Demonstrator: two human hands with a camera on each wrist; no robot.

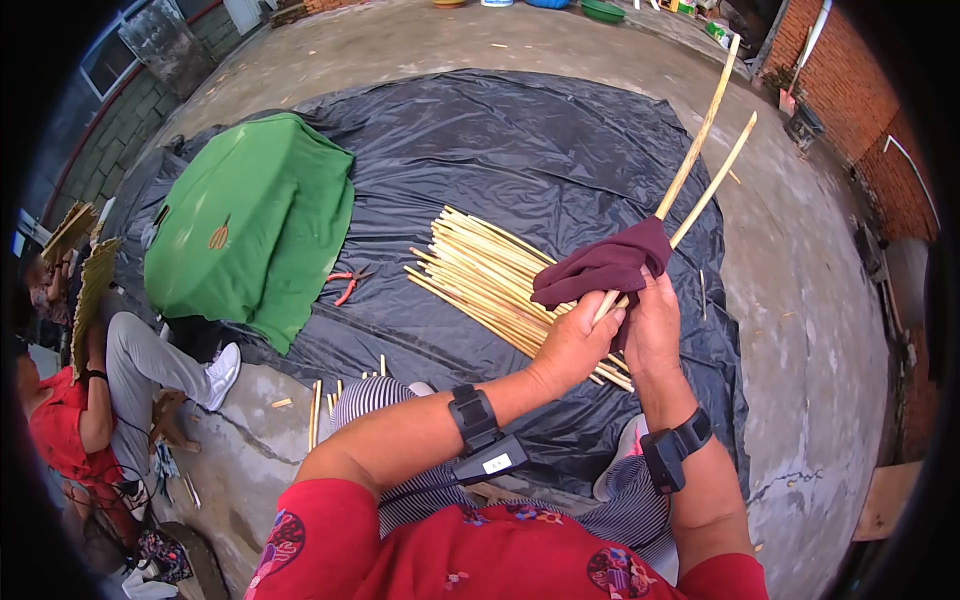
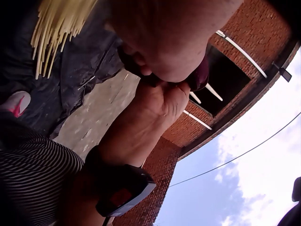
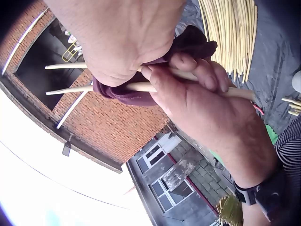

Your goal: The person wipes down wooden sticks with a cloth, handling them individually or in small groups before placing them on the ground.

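Note:
Two long pale peeled sticks [image 1: 697,130] point up and away to the right from my hands. The left hand [image 1: 575,345] grips their near ends, its thumb lying along them; in the right wrist view its fingers [image 3: 207,70] curl round the sticks. A maroon cloth [image 1: 610,262] is folded about the sticks just beyond that hand. My right hand [image 1: 655,325] holds the cloth against them, close beside the left. In the left wrist view much of the sticks is hidden behind the hands. Below lies a pile of similar sticks [image 1: 490,280].
A black plastic sheet [image 1: 450,120] covers the concrete. On it stand a green-cloth-covered heap [image 1: 250,220] and red-handled pliers [image 1: 347,288]. Short stick pieces [image 1: 315,410] lie by my left knee. Another person [image 1: 75,430] sits at the left. A brick wall [image 1: 850,80] rises at the right.

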